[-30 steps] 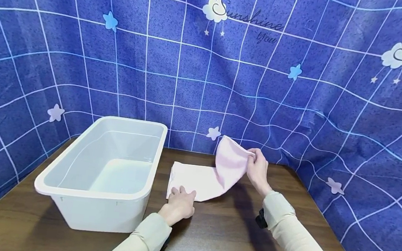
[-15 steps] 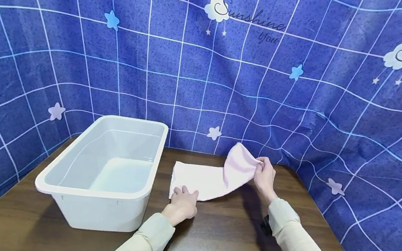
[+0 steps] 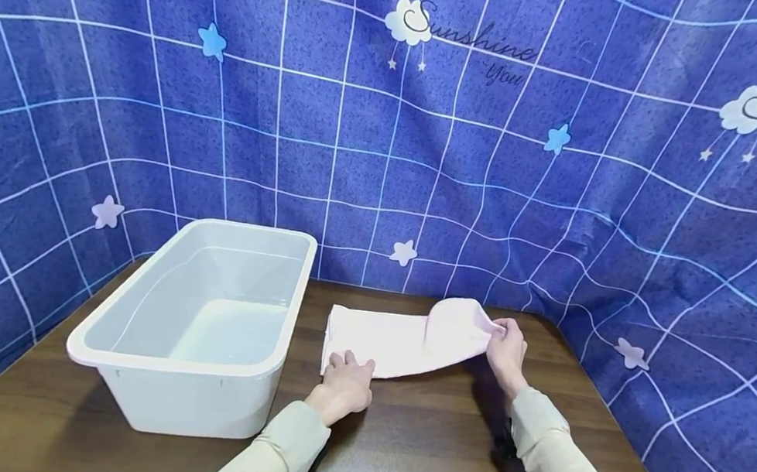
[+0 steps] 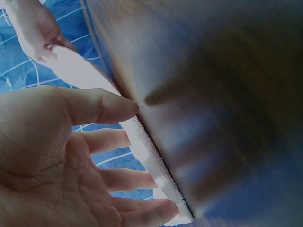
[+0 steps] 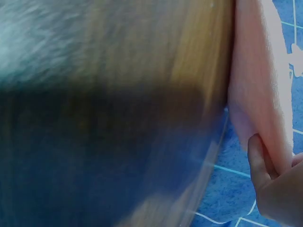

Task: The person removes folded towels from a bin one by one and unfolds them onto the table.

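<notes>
A pale pink towel (image 3: 388,338) lies folded in a long strip on the wooden table, its right end lifted and bulging upward. My right hand (image 3: 508,353) pinches that raised end at its near right corner; in the right wrist view the thumb and fingers (image 5: 257,161) grip the cloth's edge. At the towel's near left edge rests my left hand (image 3: 346,386), fingers spread. The left wrist view shows its fingertips (image 4: 125,109) touching the towel's side (image 4: 147,153), the fingers fairly straight.
A white plastic tub (image 3: 195,367) stands on the table (image 3: 411,442) to the left of the towel. Behind and around the table hangs a blue curtain (image 3: 360,148) with a white grid, stars and clouds.
My right hand has moved right and lower, pulling the towel's raised end with it, so more of the cloth lies stretched out. My left hand has hardly shifted.
</notes>
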Demonstrator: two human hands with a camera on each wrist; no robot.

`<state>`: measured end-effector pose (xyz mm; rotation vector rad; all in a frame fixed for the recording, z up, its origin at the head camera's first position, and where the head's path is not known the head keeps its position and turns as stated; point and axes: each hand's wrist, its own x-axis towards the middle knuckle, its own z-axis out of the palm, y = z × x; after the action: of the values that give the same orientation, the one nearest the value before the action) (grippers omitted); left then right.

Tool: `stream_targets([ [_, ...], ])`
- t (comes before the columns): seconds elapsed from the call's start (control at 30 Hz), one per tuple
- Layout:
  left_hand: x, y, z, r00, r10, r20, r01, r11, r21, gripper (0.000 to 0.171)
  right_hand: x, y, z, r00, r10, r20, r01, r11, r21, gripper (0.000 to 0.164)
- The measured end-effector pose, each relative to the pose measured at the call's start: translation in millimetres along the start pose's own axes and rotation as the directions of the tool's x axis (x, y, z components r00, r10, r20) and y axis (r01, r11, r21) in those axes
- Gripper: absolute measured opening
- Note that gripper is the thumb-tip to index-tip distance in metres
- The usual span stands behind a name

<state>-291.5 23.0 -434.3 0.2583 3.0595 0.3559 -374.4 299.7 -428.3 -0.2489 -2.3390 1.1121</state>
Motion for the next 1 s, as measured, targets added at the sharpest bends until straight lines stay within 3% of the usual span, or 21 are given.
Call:
stream_targets([
  [0.27, -0.5, -0.6, -1.3, 1.0, 0.001, -0.008, -0.001, 1.0, -0.008, 0.039, -3.2, 7.0, -7.9, 0.995, 0.054, 0.085, -0.05, 0.997, -0.054, 0.032],
  [0.63, 1.0, -2.7, 1.3, 1.0, -0.001, 0.008, 0.001, 1.0, 0.007, 0.042, -6.1, 15.7, -17.1, 0.972, 0.114, 0.207, -0.092, 0.989, -0.113, 0.033],
  [0.73, 1.0, -4.2, 0.7, 1.0, 0.007, 0.011, -0.007, 1.0, 0.004, 0.042, -4.3, 16.9, -18.7, 0.961, 0.139, 0.24, -0.092, 0.976, -0.196, 0.029],
  [0.87, -0.1, -8.0, -1.9, 0.999, 0.033, 0.002, -0.033, 0.999, -0.029, 0.041, -1.8, 15.3, -22.7, 0.952, 0.168, 0.255, -0.072, 0.935, -0.347, 0.026],
  [1.0, 2.1, -12.1, -5.7, 0.998, 0.045, -0.04, -0.049, 0.993, -0.105, 0.04, 3.1, 13.9, -22.0, 0.958, 0.15, 0.243, -0.047, 0.921, -0.387, 0.024],
])
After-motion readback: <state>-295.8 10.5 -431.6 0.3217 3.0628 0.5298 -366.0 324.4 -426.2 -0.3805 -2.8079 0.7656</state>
